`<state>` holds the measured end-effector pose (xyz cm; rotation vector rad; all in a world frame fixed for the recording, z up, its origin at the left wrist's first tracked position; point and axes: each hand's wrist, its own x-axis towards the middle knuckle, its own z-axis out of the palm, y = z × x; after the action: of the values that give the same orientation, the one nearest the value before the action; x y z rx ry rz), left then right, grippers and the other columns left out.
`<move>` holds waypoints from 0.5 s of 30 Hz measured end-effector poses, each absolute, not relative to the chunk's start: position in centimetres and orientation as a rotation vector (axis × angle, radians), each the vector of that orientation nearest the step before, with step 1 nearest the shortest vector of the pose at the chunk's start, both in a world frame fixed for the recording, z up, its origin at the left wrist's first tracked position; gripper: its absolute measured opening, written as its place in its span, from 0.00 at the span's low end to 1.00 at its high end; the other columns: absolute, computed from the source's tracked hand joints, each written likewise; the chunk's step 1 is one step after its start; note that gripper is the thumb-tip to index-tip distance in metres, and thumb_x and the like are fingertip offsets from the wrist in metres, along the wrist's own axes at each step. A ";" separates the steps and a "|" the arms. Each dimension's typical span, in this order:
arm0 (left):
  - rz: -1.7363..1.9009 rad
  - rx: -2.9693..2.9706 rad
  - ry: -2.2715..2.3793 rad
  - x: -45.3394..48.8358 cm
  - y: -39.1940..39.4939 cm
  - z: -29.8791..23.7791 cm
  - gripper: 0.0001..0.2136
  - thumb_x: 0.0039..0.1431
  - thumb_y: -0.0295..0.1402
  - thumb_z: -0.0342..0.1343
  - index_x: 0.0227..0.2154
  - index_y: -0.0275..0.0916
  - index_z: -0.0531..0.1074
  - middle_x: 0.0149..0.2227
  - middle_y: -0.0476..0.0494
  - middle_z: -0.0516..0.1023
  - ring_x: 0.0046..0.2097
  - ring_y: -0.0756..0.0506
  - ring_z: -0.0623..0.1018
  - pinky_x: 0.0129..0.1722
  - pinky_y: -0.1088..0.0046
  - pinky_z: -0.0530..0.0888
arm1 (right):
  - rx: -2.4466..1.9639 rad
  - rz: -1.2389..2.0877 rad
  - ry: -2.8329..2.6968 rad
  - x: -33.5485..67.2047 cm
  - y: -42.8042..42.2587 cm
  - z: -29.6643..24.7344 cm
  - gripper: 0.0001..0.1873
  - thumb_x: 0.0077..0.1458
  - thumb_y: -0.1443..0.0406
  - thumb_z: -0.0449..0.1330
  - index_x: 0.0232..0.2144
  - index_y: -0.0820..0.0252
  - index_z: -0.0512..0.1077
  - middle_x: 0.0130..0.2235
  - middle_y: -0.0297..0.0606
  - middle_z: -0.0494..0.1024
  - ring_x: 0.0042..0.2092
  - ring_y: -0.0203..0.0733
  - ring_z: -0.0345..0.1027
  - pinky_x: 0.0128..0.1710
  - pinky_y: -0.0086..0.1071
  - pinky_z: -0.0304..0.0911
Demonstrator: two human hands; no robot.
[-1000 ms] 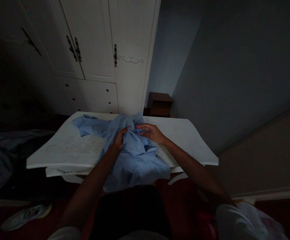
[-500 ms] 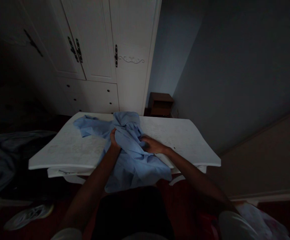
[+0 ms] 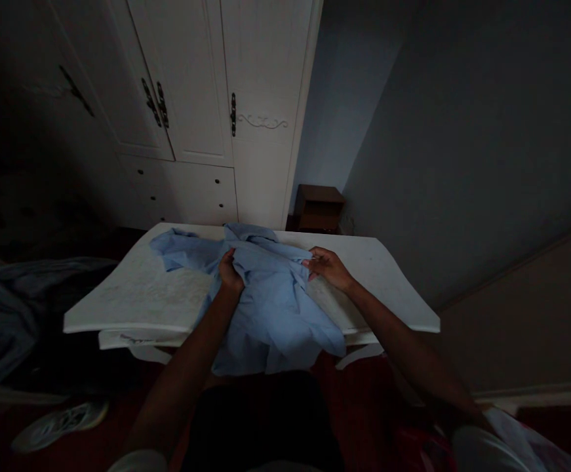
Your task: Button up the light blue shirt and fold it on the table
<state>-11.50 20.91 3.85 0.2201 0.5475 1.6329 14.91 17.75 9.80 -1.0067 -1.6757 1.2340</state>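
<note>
The left hand (image 3: pixel 231 272) and right hand (image 3: pixel 330 267) both hold the blue shirt (image 3: pixel 278 305), 1 sleeve (image 3: pixel 187 250) lying out on the white table (image 3: pixel 135 295), the rest not flat yet.

One desk (image 3: pixel 132 288) carries one light-blue shirt (image 3: pixel 275 308), spread from the far edge over the near one. Two bare hands are at it: one left grip (image 3: pixel 231 272) and one right grip (image 3: pixel 332 267). Two curved legs (image 3: pixel 150 354) show under the near edge. Beyond the far edge are one wardrobe (image 3: pixel 265 170) with four dark handles (image 3: pixel 233 115) and at least five round knobs (image 3: pixel 217 181), and one brown nightstand (image 3: pixel 319 195). Off the near left corner lies one shoe (image 3: pixel 61 426); off the left edge, one heap of grey fabric (image 3: pixel 4 321).
</note>
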 end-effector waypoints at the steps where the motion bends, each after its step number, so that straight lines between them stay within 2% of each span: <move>1: 1.616 0.229 0.552 -11.3 20.7 4.1 0.07 0.54 0.34 0.56 0.31 0.36 0.75 0.27 0.46 0.80 0.42 0.43 0.81 0.47 0.67 0.76 | -1.065 1.253 -1.614 15.0 18.0 9.4 0.16 0.44 0.55 0.68 0.31 0.56 0.71 0.27 0.30 0.73 0.28 0.39 0.69 0.25 0.34 0.72; 6: 1.414 0.463 0.530 -10.6 19.3 5.4 0.17 0.61 0.44 0.51 0.42 0.35 0.74 0.43 0.40 0.81 0.52 0.42 0.76 0.55 0.63 0.71 | -1.406 1.194 -1.372 15.7 19.1 6.7 0.13 0.44 0.62 0.62 0.34 0.57 0.67 0.27 0.31 0.76 0.23 0.38 0.68 0.20 0.32 0.68; 9: 1.275 0.723 0.617 -10.6 18.3 5.9 0.24 0.63 0.50 0.48 0.50 0.36 0.71 0.52 0.37 0.76 0.57 0.42 0.72 0.59 0.64 0.68 | -1.474 1.107 -1.342 16.2 19.1 5.7 0.13 0.44 0.62 0.60 0.35 0.58 0.66 0.29 0.35 0.77 0.26 0.40 0.70 0.22 0.32 0.66; 12: 1.138 0.888 0.767 -10.3 17.3 6.8 0.27 0.61 0.53 0.50 0.54 0.38 0.68 0.55 0.36 0.74 0.58 0.41 0.72 0.57 0.62 0.69 | -1.455 0.975 -1.349 16.1 18.1 6.2 0.17 0.46 0.59 0.60 0.40 0.57 0.67 0.41 0.40 0.78 0.39 0.44 0.73 0.35 0.35 0.69; 15: 1.069 0.950 0.847 -9.1 16.4 8.3 0.24 0.59 0.49 0.53 0.54 0.42 0.68 0.57 0.37 0.71 0.57 0.38 0.72 0.52 0.59 0.73 | -1.269 0.893 -1.664 15.0 16.2 7.4 0.26 0.48 0.55 0.63 0.48 0.56 0.68 0.51 0.42 0.74 0.51 0.47 0.69 0.49 0.40 0.65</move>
<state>-9.07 16.37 8.28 0.9499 0.8470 1.0691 15.02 16.21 7.38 -1.2688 -1.6639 0.8927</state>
